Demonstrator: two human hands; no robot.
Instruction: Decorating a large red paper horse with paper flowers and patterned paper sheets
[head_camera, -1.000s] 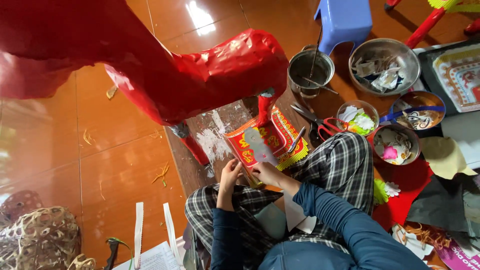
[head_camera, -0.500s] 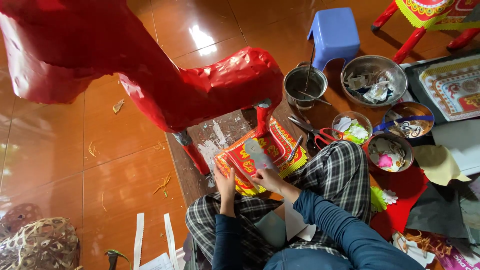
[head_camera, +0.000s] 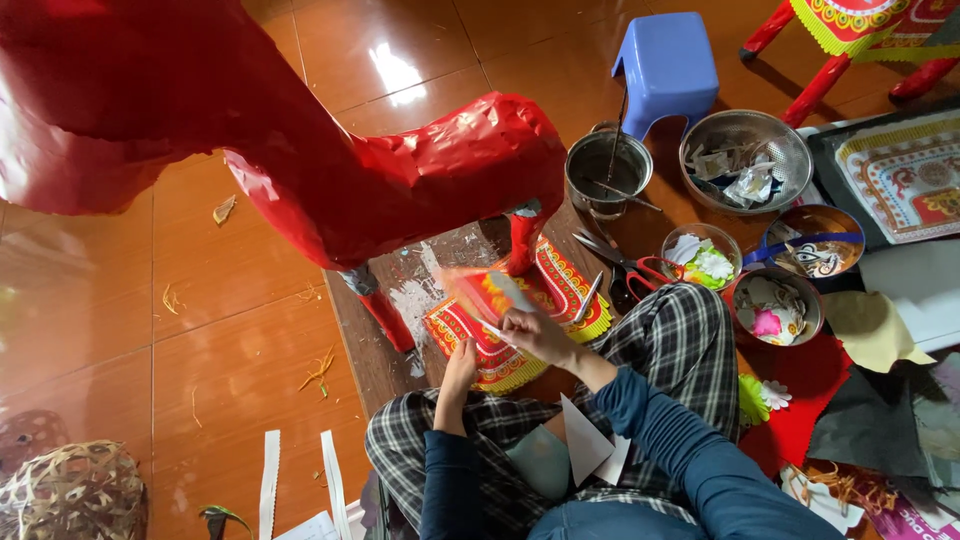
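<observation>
Meanwhile both hands (head_camera: 500, 350) press patterned sheet's (head_camera: 520, 310) edges.

Large red paper horse figure (head_camera: 330, 150) stands over the tiled floor (head_camera: 200, 340). Blue plastic stool (head_camera: 668, 62) at top. Metal pot (head_camera: 607, 170) beside a steel colander (head_camera: 745, 160) of scraps. Red-handled scissors (head_camera: 625, 268) near small bowls (head_camera: 700, 255). Woven basket (head_camera: 70, 495) bottom left; white paper strips (head_camera: 270, 485) just beside.
</observation>
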